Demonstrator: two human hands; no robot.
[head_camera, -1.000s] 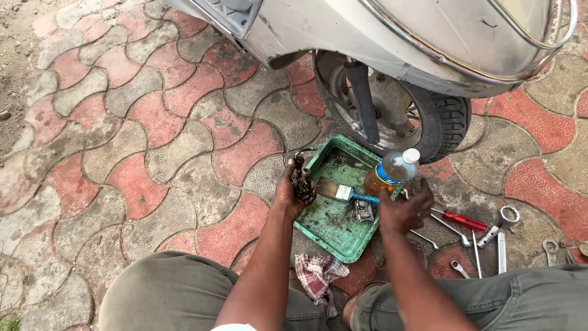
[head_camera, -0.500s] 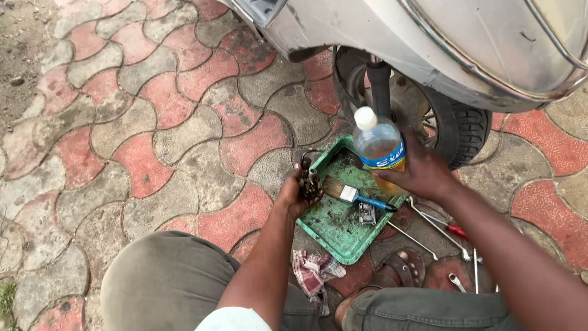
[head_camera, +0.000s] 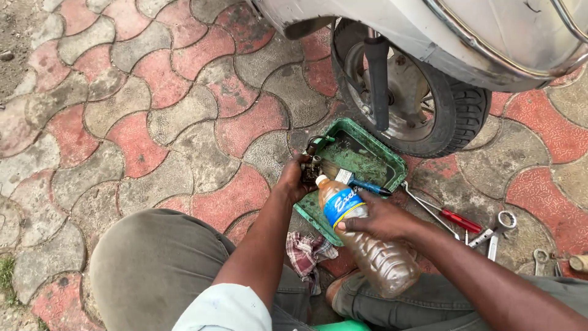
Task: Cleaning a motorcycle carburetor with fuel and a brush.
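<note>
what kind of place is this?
Likely an outdoor roadside or pavement repair spot. Red and grey interlocking paving, a scooter's wheel beside a green tray, spanners and a screwdriver lying on the ground.

A tray (head_camera: pixel 392 160) sits on paving before a scooter wheel (head_camera: pixel 422 104), a brush (head_camera: pixel 352 178) inside; screwdriver (head_camera: pixel 450 216) and spanners (head_camera: pixel 496 228) lie right, a rag (head_camera: pixel 306 252) nearer the person.
</note>
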